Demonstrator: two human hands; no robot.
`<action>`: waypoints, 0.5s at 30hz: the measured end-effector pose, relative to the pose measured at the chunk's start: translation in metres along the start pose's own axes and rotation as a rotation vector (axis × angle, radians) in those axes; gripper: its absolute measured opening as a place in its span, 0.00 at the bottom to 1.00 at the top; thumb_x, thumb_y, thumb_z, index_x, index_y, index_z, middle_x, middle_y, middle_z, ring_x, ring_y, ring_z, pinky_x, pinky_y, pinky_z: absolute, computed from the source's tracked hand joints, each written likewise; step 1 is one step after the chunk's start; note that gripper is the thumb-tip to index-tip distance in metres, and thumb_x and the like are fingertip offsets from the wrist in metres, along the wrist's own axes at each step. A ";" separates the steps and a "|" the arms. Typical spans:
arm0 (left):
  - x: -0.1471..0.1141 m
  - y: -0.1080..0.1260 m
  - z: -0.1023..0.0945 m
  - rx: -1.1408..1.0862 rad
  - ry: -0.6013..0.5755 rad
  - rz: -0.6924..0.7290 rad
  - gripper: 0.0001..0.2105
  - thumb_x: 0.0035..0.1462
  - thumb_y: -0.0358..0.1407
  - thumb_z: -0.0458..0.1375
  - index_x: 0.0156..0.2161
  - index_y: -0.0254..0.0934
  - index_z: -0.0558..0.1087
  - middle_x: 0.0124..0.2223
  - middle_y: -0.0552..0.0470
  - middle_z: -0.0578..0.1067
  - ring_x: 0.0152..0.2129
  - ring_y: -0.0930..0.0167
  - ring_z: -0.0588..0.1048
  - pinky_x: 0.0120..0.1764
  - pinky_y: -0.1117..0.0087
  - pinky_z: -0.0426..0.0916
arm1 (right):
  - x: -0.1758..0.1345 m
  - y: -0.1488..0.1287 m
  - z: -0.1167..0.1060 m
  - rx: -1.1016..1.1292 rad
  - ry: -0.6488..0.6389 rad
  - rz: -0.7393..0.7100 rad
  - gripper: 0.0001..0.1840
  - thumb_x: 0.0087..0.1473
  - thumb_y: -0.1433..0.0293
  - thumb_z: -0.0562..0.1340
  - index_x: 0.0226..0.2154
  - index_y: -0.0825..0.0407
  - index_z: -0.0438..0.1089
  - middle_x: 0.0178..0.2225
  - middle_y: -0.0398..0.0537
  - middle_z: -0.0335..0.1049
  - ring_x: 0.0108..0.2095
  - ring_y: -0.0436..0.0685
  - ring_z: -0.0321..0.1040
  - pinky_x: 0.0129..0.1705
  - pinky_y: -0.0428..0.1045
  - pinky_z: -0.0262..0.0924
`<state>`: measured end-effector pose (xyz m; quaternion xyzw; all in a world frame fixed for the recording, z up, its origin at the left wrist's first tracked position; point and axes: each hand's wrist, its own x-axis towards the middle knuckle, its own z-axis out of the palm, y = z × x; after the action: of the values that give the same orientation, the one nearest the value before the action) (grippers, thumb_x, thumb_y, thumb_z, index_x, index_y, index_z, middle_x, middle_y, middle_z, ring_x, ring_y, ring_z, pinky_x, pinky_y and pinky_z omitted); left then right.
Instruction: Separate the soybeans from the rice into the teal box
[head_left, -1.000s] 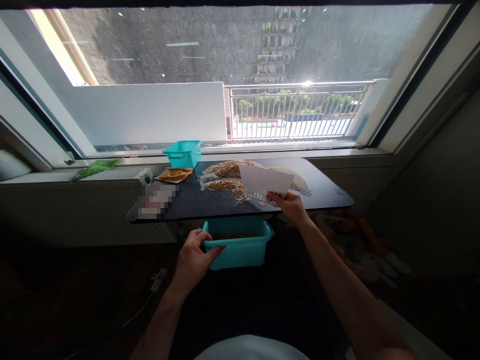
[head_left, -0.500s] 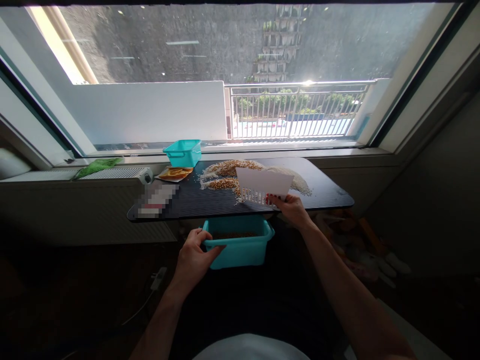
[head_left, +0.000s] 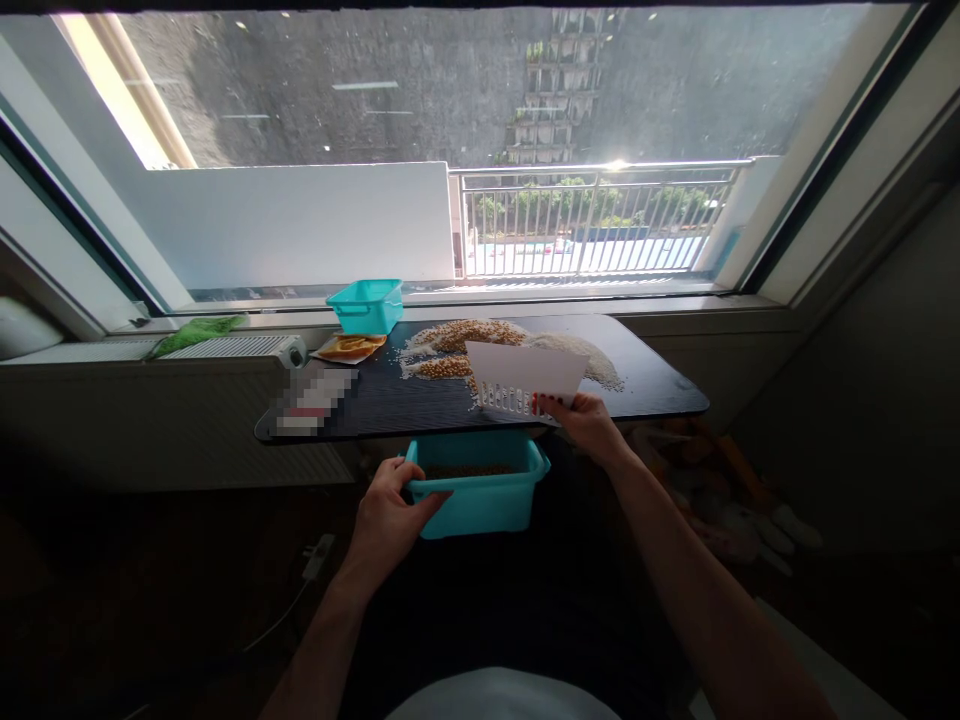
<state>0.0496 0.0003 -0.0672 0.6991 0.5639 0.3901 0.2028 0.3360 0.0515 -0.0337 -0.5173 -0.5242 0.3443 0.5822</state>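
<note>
My left hand [head_left: 397, 500] grips the left end of a turquoise plastic bin [head_left: 480, 505], thumb outside and fingers over the rim. Dark grains [head_left: 469, 470] lie inside this bin, which sits just below the table's front edge. In my right hand [head_left: 581, 420] is a white card [head_left: 525, 368] with a row of slots cut along its lower edge, held tilted above the front of the table. Behind the card spread corn kernels [head_left: 472, 332] and a heap of white rice-like grains [head_left: 596, 362], both partly hidden by it.
The black table [head_left: 660, 390] stands against the window sill. At its back left are a second turquoise bin [head_left: 367, 308], a bread-like item on a wrapper [head_left: 349, 347] and a blurred-out flat object [head_left: 315, 400]. A green cloth [head_left: 199, 333] lies on the radiator [head_left: 172, 420].
My right hand has brought the card slightly down and toward me, its left end dipping a little. My left hand and the bin stay where they were.
</note>
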 end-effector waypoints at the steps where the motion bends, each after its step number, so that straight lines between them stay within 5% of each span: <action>1: 0.000 0.000 0.000 0.001 -0.002 -0.001 0.13 0.48 0.47 0.63 0.27 0.39 0.70 0.37 0.52 0.71 0.36 0.66 0.73 0.37 0.69 0.68 | 0.000 0.000 0.000 -0.003 -0.004 -0.003 0.24 0.33 0.48 0.71 0.21 0.52 0.77 0.26 0.48 0.77 0.30 0.59 0.72 0.37 0.54 0.67; 15: 0.000 -0.001 -0.001 -0.001 -0.007 -0.014 0.14 0.47 0.48 0.63 0.27 0.39 0.70 0.36 0.53 0.70 0.31 0.68 0.72 0.33 0.70 0.67 | -0.012 -0.003 0.001 0.025 -0.130 0.067 0.22 0.33 0.50 0.71 0.24 0.51 0.79 0.29 0.48 0.79 0.32 0.61 0.75 0.41 0.57 0.69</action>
<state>0.0480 0.0006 -0.0674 0.6965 0.5678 0.3866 0.2076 0.3318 0.0394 -0.0335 -0.5038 -0.5389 0.4032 0.5415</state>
